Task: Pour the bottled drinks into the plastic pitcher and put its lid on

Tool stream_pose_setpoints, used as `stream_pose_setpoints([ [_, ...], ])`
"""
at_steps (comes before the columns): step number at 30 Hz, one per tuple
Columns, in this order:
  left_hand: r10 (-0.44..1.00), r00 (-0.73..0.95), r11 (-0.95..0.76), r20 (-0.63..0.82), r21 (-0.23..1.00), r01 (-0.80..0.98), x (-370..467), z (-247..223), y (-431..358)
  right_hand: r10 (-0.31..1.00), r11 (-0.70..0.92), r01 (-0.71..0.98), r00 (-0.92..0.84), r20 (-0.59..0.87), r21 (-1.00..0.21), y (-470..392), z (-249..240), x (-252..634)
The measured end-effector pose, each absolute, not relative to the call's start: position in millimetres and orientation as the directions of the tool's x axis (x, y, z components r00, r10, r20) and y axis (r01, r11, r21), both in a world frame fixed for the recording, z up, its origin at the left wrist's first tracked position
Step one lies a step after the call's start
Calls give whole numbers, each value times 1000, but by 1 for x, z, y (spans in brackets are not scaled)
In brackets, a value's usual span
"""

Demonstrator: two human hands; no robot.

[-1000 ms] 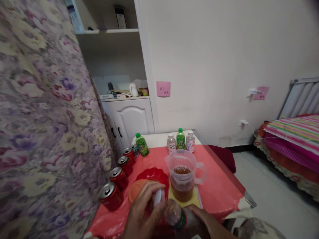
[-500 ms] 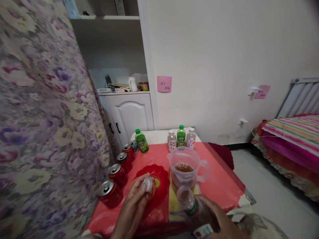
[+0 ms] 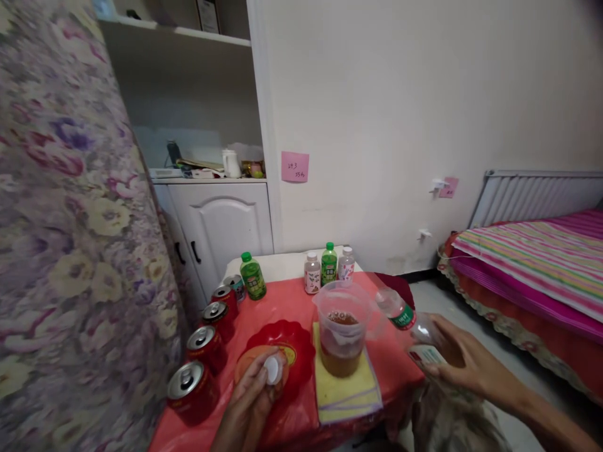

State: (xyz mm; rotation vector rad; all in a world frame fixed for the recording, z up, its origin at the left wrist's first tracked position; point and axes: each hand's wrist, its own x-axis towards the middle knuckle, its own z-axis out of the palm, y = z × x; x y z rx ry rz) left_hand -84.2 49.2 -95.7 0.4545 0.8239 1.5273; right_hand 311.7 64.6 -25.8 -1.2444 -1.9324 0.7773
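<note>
My left hand (image 3: 252,392) holds a white cap (image 3: 272,370) between closed fingers, above the near part of a red scalloped plate (image 3: 301,342). An orange round object (image 3: 245,362) lies on that plate, partly behind the hand. My right hand (image 3: 464,361) is wrapped round a clear plastic bottle (image 3: 421,329) with a green label band, tilted with its mouth to the upper left, right of the pitcher. The translucent pitcher (image 3: 340,345) holds brown liquid with bubbles on top and stands on a folded yellow cloth (image 3: 346,398).
Several cans (image 3: 206,348) line the table's left edge. A green bottle (image 3: 253,279) stands at the back left; another green bottle (image 3: 329,263) stands between two white-capped bottles (image 3: 312,273) behind the pitcher. A floral curtain (image 3: 70,251) hangs left; a bed (image 3: 527,263) is at right.
My right hand has moved the bottle right, away from the front of the pitcher, uncovering the yellow cloth. The camera view has turned rightward. My left hand still holds the cap.
</note>
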Motion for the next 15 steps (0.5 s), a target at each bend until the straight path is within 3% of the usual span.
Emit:
stream_pose_setpoints([
  [10,902,-258,56,-345,687,-725,-108,-113,49,932,351,802,-247,266,-484,89,0,324],
  [15,928,-172,83,-330,634,-769,-116,-131,50,929,351,858,-269,255,-374,92,13,322],
])
